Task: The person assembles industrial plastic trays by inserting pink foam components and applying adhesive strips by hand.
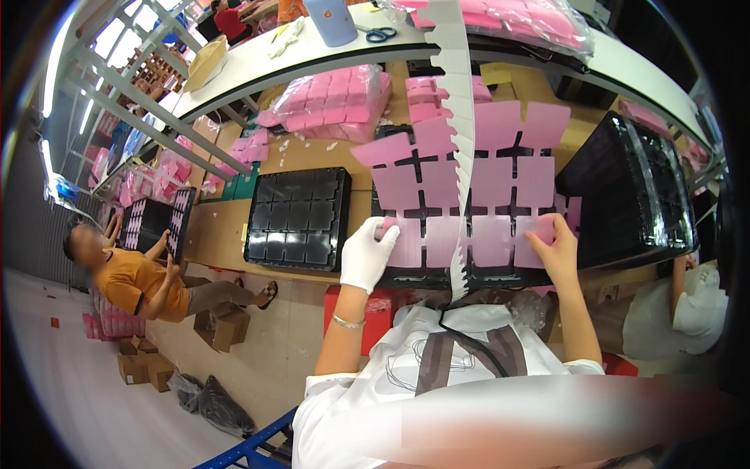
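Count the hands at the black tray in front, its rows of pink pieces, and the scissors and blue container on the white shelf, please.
White-gloved left hand: 1
Bare right hand: 1
Pink pieces: 12, three rows of four, leaving out a sliver at right
Scissors: 1
Blue container: 1
Total: 16

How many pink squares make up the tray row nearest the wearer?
4 squares: one at the left hand, two mid-row either side of the white strip, one at the right hand. The hands partly cover the outer two; more may be hidden beyond the right hand.
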{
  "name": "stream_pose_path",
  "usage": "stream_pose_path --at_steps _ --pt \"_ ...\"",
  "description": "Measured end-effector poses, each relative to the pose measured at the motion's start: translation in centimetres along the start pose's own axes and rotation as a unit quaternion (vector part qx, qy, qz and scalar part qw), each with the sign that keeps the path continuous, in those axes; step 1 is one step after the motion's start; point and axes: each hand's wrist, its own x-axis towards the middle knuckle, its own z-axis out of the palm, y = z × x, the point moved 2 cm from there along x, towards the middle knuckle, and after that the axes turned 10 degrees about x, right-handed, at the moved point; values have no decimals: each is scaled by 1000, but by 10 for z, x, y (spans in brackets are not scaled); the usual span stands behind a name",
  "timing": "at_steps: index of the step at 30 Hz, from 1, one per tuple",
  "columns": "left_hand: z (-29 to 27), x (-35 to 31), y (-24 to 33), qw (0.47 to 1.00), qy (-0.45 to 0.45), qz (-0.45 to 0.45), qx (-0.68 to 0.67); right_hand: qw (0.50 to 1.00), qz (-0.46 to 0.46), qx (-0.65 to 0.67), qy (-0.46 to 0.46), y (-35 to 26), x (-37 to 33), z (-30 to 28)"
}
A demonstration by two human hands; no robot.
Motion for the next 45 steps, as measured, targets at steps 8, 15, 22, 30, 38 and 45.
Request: stream_pose_path --at_steps 8,15,22,30,38,45 --pt "-3 -10 19 987 10 25 158 988 -29 -148 25 7 -16 2" --pt "3 -7 21 994 28 10 104 997 21 -67 43 7 -11 0" --pt "3 -16 16 995 29 11 94 997 -22 -23 70 11 -12 -2" --pt "6 -19 11 995 23 -20 99 994 -22 -53 97 16 -9 -1" --pt "5 -16 8 989 74 65 108 992 -9 -81 99 10 -6 -4" --pt "-1 53 17 933 182 232 205 915 -340 -136 -168 -34 71 61"
